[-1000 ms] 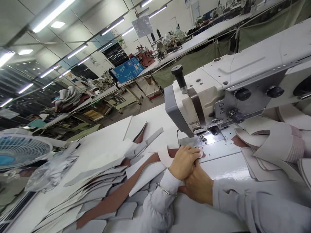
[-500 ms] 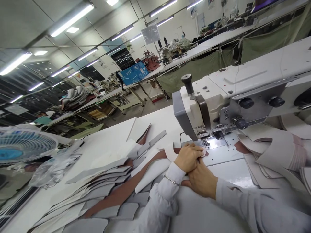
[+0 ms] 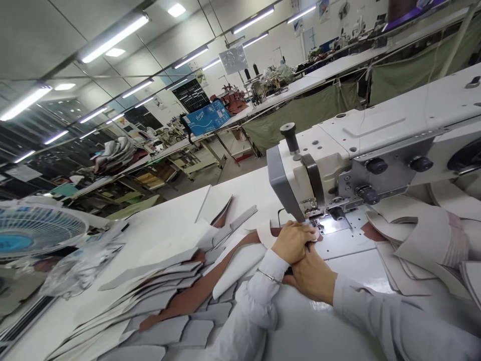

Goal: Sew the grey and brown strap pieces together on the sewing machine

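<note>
A: Your long, reddish-brown, leather-like strip (image 3: 188, 301) runs leftward from beneath your left hand (image 3: 293, 242), over a spread of flat, grey sheets (image 3: 163, 333). A curved, pale, flat piece (image 3: 266, 236) lies across it, and brown shows again just past your fingertips.

B: Your left fingers bend over those layers, and your right hand (image 3: 313, 276) overlaps the left from the near side. Whether either pinches or only presses, I cannot tell.

A: Expect the strip to be light, limp and hard to tear, perhaps a little slippery on the glossy white tabletop (image 3: 304, 333). You do best with flat fingertips close to the machine end; pulling by the long tail would likely twist it.

B: Mind your fingertips: the white-and-grey sewing machine head (image 3: 332, 150) stands just beyond them, with its bright metal plate (image 3: 335, 225) near. On your right, a pile of pale, curved pieces (image 3: 424, 238) limits your elbow. The tail could drag those sheets, so your easiest room is the tabletop toward you.
</note>
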A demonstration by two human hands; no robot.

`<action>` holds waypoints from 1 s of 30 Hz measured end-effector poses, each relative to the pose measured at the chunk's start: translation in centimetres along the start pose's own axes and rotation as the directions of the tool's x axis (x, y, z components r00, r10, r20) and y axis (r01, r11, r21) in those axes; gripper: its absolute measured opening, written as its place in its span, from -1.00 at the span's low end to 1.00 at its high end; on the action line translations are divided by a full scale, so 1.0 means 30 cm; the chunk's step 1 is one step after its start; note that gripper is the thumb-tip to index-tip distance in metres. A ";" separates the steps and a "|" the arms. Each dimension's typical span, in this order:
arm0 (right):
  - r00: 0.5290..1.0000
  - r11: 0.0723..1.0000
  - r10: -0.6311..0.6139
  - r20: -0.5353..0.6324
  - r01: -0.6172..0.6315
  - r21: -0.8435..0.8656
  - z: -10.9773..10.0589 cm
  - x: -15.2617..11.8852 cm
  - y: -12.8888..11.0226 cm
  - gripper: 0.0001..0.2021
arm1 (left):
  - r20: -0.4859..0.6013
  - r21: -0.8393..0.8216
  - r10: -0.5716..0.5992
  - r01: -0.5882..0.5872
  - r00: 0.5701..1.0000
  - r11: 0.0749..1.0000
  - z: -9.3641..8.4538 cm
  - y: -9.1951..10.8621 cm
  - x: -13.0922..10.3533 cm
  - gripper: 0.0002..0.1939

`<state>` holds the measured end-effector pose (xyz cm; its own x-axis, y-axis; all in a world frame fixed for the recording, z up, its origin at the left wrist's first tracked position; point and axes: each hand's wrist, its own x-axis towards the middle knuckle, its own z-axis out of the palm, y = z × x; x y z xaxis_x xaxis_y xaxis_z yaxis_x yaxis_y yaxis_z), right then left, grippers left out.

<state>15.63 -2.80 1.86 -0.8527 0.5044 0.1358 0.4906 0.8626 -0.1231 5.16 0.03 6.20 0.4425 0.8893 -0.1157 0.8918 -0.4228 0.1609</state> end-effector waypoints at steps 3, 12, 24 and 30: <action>1.000 1.000 0.000 -0.002 0.000 -0.014 -0.002 0.004 0.009 -0.40 | 0.001 -0.001 0.005 -0.005 1.000 1.000 -0.002 -0.002 0.009 -0.74; 0.999 1.000 0.007 0.031 -0.006 -0.028 -0.019 0.013 0.029 -0.42 | -0.021 0.000 0.011 -0.011 1.000 1.000 -0.004 -0.009 0.031 -0.71; 0.999 0.999 -0.007 0.041 0.009 -0.044 -0.027 0.009 0.019 -0.47 | -0.024 -0.001 0.002 -0.002 1.000 1.000 0.005 0.002 0.021 -0.74; 0.997 0.997 -0.029 0.072 0.024 0.068 -0.035 0.015 0.015 -0.61 | -0.017 0.001 -0.049 0.049 0.999 0.999 0.013 0.014 0.021 -0.73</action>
<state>15.66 -2.13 2.90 -0.8772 0.4752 0.0682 0.4568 0.8698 -0.1864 5.85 0.35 5.82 0.3963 0.9118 -0.1072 0.9127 -0.3786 0.1537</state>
